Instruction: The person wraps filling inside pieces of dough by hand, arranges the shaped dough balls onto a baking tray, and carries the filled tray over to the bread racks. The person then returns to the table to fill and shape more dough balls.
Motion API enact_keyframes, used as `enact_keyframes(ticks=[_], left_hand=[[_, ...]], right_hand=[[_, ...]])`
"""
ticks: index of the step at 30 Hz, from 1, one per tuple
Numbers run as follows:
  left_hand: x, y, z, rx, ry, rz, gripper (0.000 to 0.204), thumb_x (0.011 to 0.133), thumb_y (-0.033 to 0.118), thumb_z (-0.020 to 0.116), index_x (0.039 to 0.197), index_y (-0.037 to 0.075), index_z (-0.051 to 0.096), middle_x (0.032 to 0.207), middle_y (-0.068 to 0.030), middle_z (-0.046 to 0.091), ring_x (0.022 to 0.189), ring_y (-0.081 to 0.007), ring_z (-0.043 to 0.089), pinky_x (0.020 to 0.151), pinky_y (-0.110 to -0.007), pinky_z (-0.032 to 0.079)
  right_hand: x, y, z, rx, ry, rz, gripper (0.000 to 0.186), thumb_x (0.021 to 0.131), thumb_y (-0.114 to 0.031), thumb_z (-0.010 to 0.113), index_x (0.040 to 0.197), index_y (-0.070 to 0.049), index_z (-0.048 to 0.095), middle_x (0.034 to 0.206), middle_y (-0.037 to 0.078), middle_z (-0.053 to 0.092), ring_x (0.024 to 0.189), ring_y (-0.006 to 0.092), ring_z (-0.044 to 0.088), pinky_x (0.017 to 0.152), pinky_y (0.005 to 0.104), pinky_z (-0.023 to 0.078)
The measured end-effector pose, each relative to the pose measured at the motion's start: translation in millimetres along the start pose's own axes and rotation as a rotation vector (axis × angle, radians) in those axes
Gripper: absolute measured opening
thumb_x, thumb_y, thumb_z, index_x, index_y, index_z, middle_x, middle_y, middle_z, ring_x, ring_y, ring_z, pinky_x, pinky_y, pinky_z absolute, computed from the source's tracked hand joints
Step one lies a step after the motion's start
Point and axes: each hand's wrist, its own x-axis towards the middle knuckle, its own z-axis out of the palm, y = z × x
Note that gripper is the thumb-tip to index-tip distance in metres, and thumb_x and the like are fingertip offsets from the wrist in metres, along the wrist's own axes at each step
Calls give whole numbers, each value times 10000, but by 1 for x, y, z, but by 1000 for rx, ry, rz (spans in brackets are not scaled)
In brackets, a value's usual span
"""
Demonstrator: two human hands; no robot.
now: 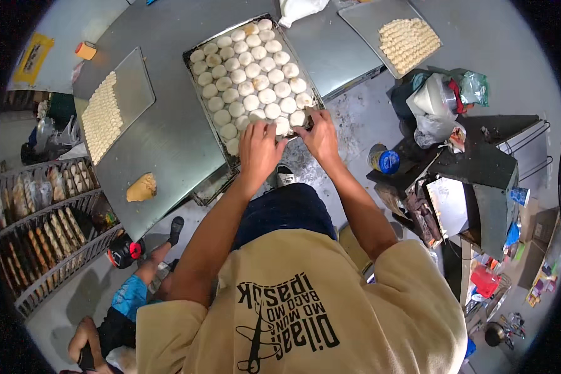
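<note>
A dark-rimmed metal tray (191, 60) filled with rows of round white dough pieces (266, 95) lies crosswise over the steel table's front edge, tilted in my view. My left hand (261, 149) has its fingers curled over the near rim among the closest dough rounds, thumb at the edge. At the near right corner my right hand (320, 137) grips the rim with bent fingers, partly hiding it. Some rounds have brownish patches.
Trays of small dough pieces (103, 115) (404, 45) flank it on the steel table (168, 156), with a tan lump (141, 187) nearer. Racks of bread (50, 243) stand left, a person's leg (144, 271) below. Bags, a blue-lidded tub (388, 161) and dark equipment (467, 162) occupy the right.
</note>
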Motion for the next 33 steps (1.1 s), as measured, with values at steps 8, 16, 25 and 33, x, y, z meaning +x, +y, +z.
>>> enact_keyframes(ticks=[8, 16, 25, 33], left_hand=[[10, -9, 35, 127, -54, -40, 380, 811, 250, 900, 1086, 42, 741, 1124, -141, 633, 1077, -345, 613, 923, -496, 480], [-2, -30, 16, -7, 13, -57, 388, 835, 233, 878, 1151, 44, 756, 1147, -132, 636, 1087, -349, 615, 939, -510, 497], [-134, -117, -104, -353, 31, -372, 338, 920, 104, 833, 1220, -2, 721, 1176, -168, 658, 937, -353, 723, 830, -445, 601], [-198, -214, -186, -332, 225, -831, 274, 972, 95, 766, 1228, 5, 725, 1161, -174, 660, 893, -330, 726, 819, -437, 586]], right_hand=[[3, 16, 15, 52, 30, -77, 460, 785, 38, 812, 1240, 37, 746, 1206, 285, 725, 1145, 483, 692, 1010, 507, 562], [8, 6, 30, 64, 6, -20, 438, 772, 84, 797, 1205, 29, 754, 1199, 260, 747, 1113, 448, 726, 998, 467, 584], [-2, -114, 43, -186, 21, -17, 308, 916, -48, 765, 1220, 5, 773, 1189, 237, 736, 1140, 460, 693, 1010, 519, 554], [67, -289, 294, 194, -303, -608, 216, 920, -104, 790, 1119, -22, 778, 1089, 184, 748, 1022, 399, 728, 886, 486, 599]])
